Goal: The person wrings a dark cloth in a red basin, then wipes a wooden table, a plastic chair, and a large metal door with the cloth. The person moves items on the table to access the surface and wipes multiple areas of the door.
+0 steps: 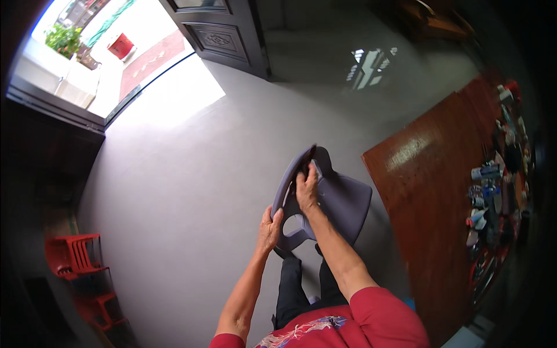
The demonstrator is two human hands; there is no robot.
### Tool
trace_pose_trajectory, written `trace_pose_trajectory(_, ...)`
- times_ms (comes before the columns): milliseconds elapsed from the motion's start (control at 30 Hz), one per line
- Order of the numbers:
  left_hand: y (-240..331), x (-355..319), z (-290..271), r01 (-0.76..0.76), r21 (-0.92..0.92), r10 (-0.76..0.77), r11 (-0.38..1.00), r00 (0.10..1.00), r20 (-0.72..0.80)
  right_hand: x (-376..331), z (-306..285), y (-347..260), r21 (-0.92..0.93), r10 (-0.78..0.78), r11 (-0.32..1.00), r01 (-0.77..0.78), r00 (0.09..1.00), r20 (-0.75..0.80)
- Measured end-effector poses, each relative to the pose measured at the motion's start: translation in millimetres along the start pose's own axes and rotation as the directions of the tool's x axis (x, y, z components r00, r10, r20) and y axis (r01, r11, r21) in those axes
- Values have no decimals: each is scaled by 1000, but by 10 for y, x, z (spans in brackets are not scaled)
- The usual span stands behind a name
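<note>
Red sleeves (371, 313) sit lowest. Left hand (270, 229) grips the grey chair's (342, 203) backrest at its lower edge; right hand (306, 188) clasps the backrest's top. The wooden table (429, 191) stands just right of the chair.

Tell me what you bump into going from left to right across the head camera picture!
Stack of red plastic stools → left hand → right hand gripping the back of the grey plastic chair → reddish-brown wooden table → clutter of bottles and small things at the table's far right edge.
</note>
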State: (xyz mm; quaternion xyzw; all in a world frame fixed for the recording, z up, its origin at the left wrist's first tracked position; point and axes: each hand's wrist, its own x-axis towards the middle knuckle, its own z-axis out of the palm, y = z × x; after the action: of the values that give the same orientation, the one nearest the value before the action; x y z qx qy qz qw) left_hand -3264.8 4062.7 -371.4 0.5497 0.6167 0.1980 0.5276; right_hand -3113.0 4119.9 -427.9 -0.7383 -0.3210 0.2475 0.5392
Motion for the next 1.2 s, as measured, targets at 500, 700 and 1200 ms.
trace_pose_trajectory(500,321,435,-56,186,-241,-93,952,931,353,-1115,-551,8,146,305,920,-365,897,320)
trace_pose_trajectory(700,258,360,-23,18,-201,38,979,962,272,-468,-223,-473,130,59,989,-67,996,68)
trace_pose_trajectory(1200,962,-1021,-1396,79,-367,-98,927,995,-34,-94,754,-1118,27,-126,992,125,991,40)
